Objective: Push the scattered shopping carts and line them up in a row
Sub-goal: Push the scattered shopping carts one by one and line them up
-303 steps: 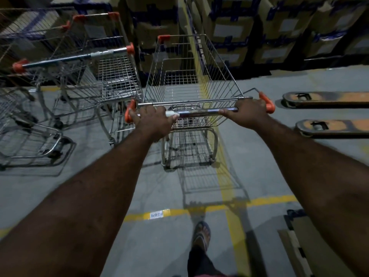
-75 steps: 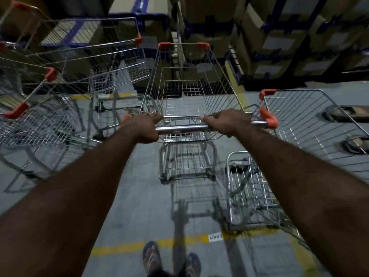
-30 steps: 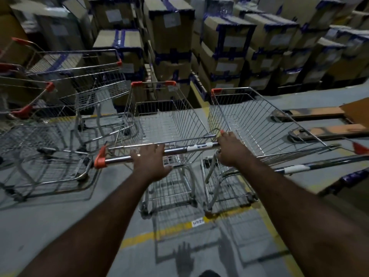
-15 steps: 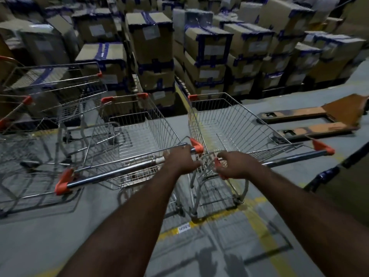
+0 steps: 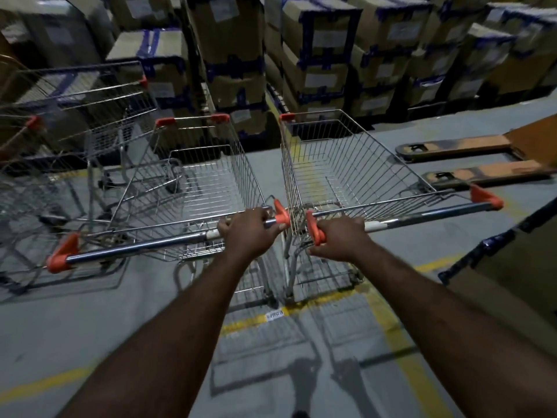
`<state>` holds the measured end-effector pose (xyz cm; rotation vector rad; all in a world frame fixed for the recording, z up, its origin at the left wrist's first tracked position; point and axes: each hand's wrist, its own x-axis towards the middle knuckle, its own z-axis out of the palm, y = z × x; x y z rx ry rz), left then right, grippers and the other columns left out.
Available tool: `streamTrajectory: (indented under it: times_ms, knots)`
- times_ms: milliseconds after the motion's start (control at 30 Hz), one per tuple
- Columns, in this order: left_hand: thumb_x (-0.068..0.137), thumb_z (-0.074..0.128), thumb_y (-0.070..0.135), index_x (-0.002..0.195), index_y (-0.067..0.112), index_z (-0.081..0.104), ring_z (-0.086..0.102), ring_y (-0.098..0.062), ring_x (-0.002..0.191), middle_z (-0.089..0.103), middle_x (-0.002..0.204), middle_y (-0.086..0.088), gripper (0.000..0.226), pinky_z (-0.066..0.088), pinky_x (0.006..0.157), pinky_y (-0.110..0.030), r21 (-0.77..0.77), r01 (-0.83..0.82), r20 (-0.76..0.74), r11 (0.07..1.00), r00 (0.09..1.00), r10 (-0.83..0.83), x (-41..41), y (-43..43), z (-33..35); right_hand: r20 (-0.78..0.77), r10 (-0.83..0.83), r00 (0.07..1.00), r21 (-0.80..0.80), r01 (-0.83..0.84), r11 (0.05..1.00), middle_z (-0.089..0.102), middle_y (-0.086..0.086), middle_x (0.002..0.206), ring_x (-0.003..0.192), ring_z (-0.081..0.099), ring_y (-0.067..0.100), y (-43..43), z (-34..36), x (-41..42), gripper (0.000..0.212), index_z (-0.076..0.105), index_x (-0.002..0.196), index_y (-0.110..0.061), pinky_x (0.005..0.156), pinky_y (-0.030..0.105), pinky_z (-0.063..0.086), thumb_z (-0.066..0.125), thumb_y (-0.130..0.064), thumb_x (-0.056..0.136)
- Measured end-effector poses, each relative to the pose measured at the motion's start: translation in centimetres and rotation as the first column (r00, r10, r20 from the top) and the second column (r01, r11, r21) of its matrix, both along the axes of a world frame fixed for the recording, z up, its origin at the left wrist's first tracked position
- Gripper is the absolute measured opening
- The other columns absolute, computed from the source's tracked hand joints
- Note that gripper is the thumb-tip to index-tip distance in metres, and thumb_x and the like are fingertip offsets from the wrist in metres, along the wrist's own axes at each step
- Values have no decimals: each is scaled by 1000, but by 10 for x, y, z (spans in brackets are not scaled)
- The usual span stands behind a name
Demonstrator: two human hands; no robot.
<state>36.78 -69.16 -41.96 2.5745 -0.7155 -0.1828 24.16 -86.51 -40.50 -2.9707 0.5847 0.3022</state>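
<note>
**Two carts held side by side.** The left cart (image 5: 196, 188) and the right cart (image 5: 346, 164) stand just ahead of the person, noses toward the far stacks of taped cardboard boxes (image 5: 316, 55). Each cart's long axis runs near to far. The two come closest at the handle ends, and a gap opens between them toward the noses.

The left hand (image 5: 250, 233) is wrapped over the right end of the left push bar (image 5: 135, 245), beside its orange cap. The right hand (image 5: 340, 236) is wrapped round the left end of the right push bar (image 5: 422, 217), partly over that cap. Both hands therefore grip inner ends, close together, each on its own cart.

A push from these inner ends would probably also swing the noses, so evening the pair likely needs steering as well as thrust.

The baskets are thin bright wire grids that taper toward the nose, with tubular metal bars and orange plastic corners. The rear wheels sit near a yellow line (image 5: 250, 320) painted on the smooth grey floor (image 5: 90, 327).

Further carts (image 5: 75, 116) at the far left stand at other angles. The flat forks of a pallet truck (image 5: 452, 149) lie at the far right.
</note>
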Motion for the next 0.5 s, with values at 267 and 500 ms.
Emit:
streamTrajectory:
  times_ms: [267, 500]
  knots:
    - [87, 56, 69, 98, 30, 65, 59, -20, 104, 66, 99, 10, 41, 25, 85, -43, 63, 45, 32, 997, 998, -47, -28, -13, 2, 13, -14, 1000, 14, 14, 1000, 71, -6, 112, 116, 60, 26, 1, -4, 1, 55, 65, 121, -37, 108, 50, 28, 67, -71, 79]
    - [87, 56, 69, 95, 33, 62, 56, -18, 105, 63, 97, 14, 37, 25, 91, -44, 53, 70, 47, 996, 996, -73, -39, -5, -7, 28, -4, 1000, -5, 4, 1000, 71, -7, 106, 108, 62, 25, -3, -12, 4, 54, 65, 117, -36, 101, 48, 32, 66, -74, 77]
